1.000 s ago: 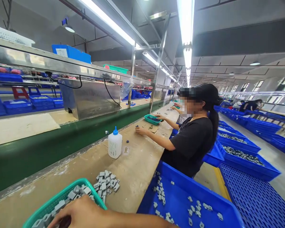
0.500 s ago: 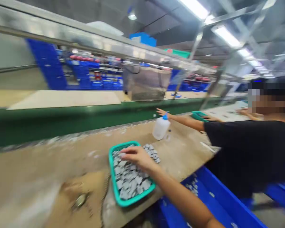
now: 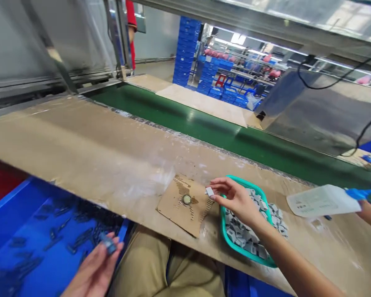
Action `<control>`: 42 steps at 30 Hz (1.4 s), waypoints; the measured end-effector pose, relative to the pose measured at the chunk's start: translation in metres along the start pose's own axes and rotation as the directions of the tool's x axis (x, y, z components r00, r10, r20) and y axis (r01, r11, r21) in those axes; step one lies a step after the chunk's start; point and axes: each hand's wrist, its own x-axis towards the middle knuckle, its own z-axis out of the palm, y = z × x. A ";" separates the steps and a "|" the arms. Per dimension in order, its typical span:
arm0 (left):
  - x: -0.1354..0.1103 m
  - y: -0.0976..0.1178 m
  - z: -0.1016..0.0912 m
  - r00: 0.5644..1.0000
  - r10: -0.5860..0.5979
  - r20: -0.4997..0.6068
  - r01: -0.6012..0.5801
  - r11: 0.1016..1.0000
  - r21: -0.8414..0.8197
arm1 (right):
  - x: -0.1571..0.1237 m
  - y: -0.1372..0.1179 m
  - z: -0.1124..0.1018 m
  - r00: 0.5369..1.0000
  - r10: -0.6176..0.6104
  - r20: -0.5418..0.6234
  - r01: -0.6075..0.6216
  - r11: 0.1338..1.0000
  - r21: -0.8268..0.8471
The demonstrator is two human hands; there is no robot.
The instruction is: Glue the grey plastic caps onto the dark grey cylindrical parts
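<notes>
Right hand (image 3: 235, 200): thumb and fingertips pinched on a grey piece (image 3: 209, 191), which sits out at the tips, left of the palm. Hand is over the green basket (image 3: 245, 182), heaped with like pieces; the held one is just outside its left rim, by the right edge of the cardboard (image 3: 170, 206). Left hand (image 3: 94, 264): fingers nearly closed, blue part (image 3: 109, 243) gripped at the tips, beside the bin (image 3: 18, 194) of dark parts. Round cap (image 3: 187, 199) on cardboard, between hands, nearer the right.
</notes>
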 end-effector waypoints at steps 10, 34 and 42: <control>-0.009 -0.045 0.057 0.933 -0.203 0.298 0.237 0.968 -0.084 | 0.015 0.023 0.037 0.951 -0.190 0.242 0.289 0.819 -0.495; 0.000 -0.057 0.058 0.876 -0.266 0.402 0.311 0.949 -0.050 | 0.012 0.024 0.035 0.945 -0.134 0.297 0.279 0.803 -0.527; -0.009 -0.069 0.086 0.811 -0.346 0.472 0.413 0.910 -0.041 | -0.001 -0.014 0.028 0.962 -0.255 0.097 0.270 0.942 -0.198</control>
